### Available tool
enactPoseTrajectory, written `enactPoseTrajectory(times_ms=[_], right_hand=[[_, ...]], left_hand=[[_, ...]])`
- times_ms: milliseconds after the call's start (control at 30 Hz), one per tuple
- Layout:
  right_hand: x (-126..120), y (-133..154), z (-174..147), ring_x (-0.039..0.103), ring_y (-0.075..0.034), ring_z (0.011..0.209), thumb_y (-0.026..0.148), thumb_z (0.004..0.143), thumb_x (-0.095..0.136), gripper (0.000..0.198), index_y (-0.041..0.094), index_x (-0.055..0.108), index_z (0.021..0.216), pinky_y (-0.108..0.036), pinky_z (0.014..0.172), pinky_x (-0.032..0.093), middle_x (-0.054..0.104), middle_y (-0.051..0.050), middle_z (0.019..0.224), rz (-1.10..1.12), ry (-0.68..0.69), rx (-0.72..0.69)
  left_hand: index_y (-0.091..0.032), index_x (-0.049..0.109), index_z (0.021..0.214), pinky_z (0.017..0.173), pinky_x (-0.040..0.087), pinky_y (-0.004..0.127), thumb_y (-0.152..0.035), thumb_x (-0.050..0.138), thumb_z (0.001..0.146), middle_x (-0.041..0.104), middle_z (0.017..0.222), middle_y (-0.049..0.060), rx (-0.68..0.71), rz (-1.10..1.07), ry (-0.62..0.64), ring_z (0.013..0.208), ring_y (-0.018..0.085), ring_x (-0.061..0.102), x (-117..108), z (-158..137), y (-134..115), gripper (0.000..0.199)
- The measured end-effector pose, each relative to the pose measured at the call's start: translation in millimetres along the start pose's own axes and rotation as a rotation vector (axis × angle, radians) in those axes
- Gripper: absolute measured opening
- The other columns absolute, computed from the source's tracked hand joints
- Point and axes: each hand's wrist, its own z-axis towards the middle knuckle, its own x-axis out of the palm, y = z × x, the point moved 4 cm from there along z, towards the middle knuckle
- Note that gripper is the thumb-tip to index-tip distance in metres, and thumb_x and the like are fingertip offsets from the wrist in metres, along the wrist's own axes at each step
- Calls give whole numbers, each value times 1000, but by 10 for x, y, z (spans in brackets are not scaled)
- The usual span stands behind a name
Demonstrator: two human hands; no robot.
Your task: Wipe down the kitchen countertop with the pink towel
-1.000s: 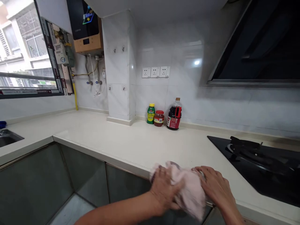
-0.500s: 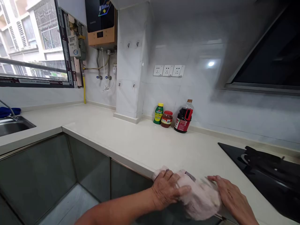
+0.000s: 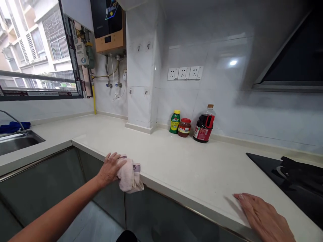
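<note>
A pale pink towel [image 3: 128, 176] is draped over the front edge of the white countertop [image 3: 161, 158], part of it hanging down before the cabinet doors. My left hand [image 3: 111, 169] presses it against the edge, its thumb and fingers on the cloth. Well to the right, my right hand [image 3: 263, 215] hovers at or just over the counter near the edge. Its fingers are stretched out and it holds nothing.
At the wall stand a green bottle with a yellow cap [image 3: 174, 122], a red-lidded jar [image 3: 184, 128] and a large dark sauce bottle [image 3: 204, 126]. A black gas hob [image 3: 275, 174] lies at right. The sink [image 3: 22, 143] is at far left.
My left hand has slid the towel leftward along the counter edge. My right hand, earlier beside the towel, is now apart from it and slightly farther right.
</note>
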Motion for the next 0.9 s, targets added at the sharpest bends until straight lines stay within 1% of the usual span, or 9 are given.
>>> enactPoseTrajectory(times_ms=[67, 167, 300, 400, 500, 633, 700, 800, 900], right_hand=[[-27, 43, 5, 49, -32, 121, 64, 95, 21, 59, 34, 63, 124, -50, 97, 44, 58, -3, 130, 51, -7, 25], [-83, 158, 15, 49, -32, 119, 65, 94, 22, 59, 33, 63, 122, -52, 97, 42, 58, -5, 128, 81, -17, 40], [-182, 350, 29, 49, -32, 117, 68, 94, 18, 63, 31, 62, 120, -53, 94, 41, 58, -6, 127, 61, -40, 68], [-250, 458, 37, 48, -31, 117, 71, 95, 17, 64, 30, 61, 118, -52, 94, 39, 58, -6, 127, 65, -39, 103], [-299, 520, 40, 48, -31, 117, 71, 96, 16, 64, 30, 61, 116, -51, 94, 39, 58, -5, 126, 64, -43, 120], [-322, 557, 50, 49, -31, 113, 67, 97, 13, 65, 28, 62, 113, -50, 93, 39, 59, -6, 124, 43, -57, 86], [-315, 539, 63, 49, -32, 113, 67, 97, 16, 63, 27, 63, 112, -51, 94, 39, 59, -7, 124, 67, -53, 74], [-309, 452, 86, 48, -32, 114, 65, 97, 21, 59, 28, 64, 113, -51, 97, 37, 59, -6, 124, 150, -23, 94], [-342, 339, 113, 49, -28, 117, 58, 100, 11, 63, 30, 64, 118, -47, 102, 38, 60, -4, 125, 234, 12, 114]], left_hand=[[-20, 53, 132, 114, 25, 57, -25, 62, 77, 56, 135, 15, -47, 8, 78, 129, 33, 45, -42, -16, 115, 56], [-18, 50, 131, 111, 34, 50, -17, 57, 77, 56, 135, 15, -75, -31, 89, 125, 30, 49, -87, 35, 55, 55], [-13, 45, 133, 107, 38, 48, -11, 58, 72, 55, 134, 18, -113, -39, -1, 123, 31, 51, -109, 134, -223, 63], [-14, 43, 133, 105, 40, 49, -12, 62, 69, 56, 129, 17, -100, -55, 33, 120, 33, 51, -64, 255, -572, 67], [-17, 42, 134, 106, 38, 50, -17, 66, 67, 55, 131, 15, -4, -134, 79, 120, 33, 51, 8, 469, -1145, 71], [-15, 44, 133, 103, 40, 50, -27, 73, 69, 59, 127, 17, 145, -202, 31, 114, 33, 54, 76, 871, -2213, 71], [-14, 48, 131, 100, 41, 48, -32, 68, 79, 62, 123, 17, 213, -194, -36, 112, 33, 56, 86, 1083, -2814, 59], [-17, 51, 130, 96, 42, 45, -28, 52, 94, 66, 116, 14, 278, -186, -139, 109, 29, 59, 92, 1367, -3664, 38], [-15, 54, 128, 93, 42, 45, -25, 44, 99, 65, 117, 14, 327, -198, -214, 108, 28, 60, 104, 1570, -4288, 33]])
